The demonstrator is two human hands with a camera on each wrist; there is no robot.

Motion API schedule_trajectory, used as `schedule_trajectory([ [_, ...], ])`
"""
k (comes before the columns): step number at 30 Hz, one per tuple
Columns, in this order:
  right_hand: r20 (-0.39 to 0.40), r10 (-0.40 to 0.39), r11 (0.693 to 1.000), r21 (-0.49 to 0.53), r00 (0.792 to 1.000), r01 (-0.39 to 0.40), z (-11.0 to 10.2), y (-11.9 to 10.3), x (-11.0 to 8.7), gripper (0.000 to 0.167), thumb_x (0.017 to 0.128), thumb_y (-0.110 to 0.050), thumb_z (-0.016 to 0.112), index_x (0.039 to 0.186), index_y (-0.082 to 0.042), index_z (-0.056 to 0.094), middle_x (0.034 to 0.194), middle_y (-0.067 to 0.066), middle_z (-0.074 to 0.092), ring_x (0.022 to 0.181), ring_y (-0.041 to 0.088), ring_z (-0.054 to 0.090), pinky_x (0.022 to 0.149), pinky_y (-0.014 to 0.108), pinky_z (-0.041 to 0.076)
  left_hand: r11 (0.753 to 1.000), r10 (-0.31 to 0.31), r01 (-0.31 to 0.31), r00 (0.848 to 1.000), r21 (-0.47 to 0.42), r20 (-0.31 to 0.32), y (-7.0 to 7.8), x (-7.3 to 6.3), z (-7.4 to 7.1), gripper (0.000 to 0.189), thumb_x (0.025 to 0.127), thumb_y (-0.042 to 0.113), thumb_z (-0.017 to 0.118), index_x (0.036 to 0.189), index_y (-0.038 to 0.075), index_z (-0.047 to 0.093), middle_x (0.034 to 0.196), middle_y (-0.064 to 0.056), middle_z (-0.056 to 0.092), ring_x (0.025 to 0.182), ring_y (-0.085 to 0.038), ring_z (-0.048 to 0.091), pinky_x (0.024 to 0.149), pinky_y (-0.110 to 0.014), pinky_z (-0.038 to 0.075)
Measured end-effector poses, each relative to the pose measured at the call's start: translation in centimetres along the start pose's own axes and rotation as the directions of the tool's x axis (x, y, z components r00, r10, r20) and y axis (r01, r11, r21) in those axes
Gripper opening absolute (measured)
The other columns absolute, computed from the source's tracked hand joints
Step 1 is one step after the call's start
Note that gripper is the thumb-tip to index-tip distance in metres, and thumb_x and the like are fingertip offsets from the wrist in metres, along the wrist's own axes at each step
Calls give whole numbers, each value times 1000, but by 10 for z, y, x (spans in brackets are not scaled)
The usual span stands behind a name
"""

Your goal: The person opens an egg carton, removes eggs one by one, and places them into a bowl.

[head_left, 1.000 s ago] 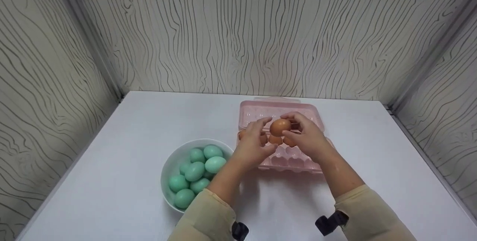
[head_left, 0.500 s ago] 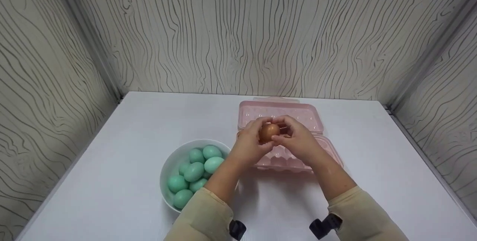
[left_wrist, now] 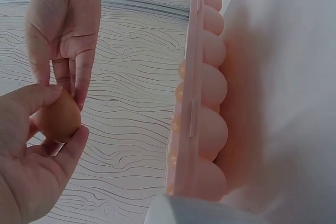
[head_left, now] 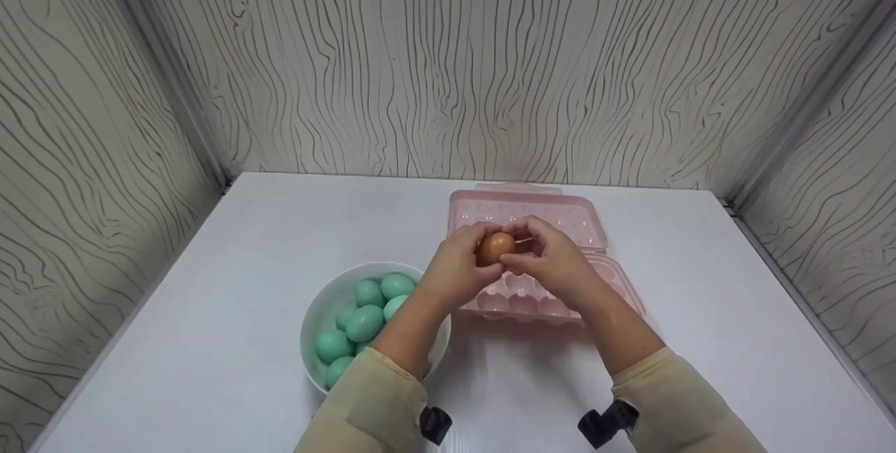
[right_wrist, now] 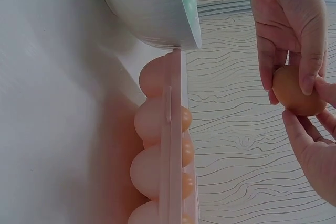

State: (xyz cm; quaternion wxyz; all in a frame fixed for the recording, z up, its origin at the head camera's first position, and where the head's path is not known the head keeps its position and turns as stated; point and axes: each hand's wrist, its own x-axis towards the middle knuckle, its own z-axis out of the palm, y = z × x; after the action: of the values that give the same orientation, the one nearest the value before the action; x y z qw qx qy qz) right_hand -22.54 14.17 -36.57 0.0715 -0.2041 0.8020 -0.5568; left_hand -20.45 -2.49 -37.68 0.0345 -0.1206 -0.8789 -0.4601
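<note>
Left hand and right hand meet at one brown egg, each pinching it between thumb and fingertips from its own side, with the left covering more of the shell. Its long axis seems to run roughly from one to the other, narrower end toward the right (fingers hide much of it, so I can't be sure). What matters most, I'd judge, is height: the wrist views show the egg well clear of the pink carton on the bench, above its rim, where other brown eggs peek over. Of the two hands, the left is nearer the white bowl of green eggs.
</note>
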Motion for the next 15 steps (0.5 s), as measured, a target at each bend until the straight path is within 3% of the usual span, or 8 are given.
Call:
schedule_trajectory([
  [5,-18,10,1000,-10,1000,-10,-1,0,1,39,82,-23,68,115,-9,52,117,11,53,102,24,58,77,32,52,1000,8,-8,1000,6,-6,-5,-2,-15,44,77,21,73,116,17,54,107,0,55,92,-15,53,81,-28,49],
  [15,-33,14,997,-78,999,-17,-11,8,1,33,86,-25,64,111,-6,55,111,12,55,88,24,58,74,34,48,998,-65,64,998,25,19,-20,-8,-52,38,77,20,73,110,14,55,100,-3,58,87,-17,55,76,-30,50],
])
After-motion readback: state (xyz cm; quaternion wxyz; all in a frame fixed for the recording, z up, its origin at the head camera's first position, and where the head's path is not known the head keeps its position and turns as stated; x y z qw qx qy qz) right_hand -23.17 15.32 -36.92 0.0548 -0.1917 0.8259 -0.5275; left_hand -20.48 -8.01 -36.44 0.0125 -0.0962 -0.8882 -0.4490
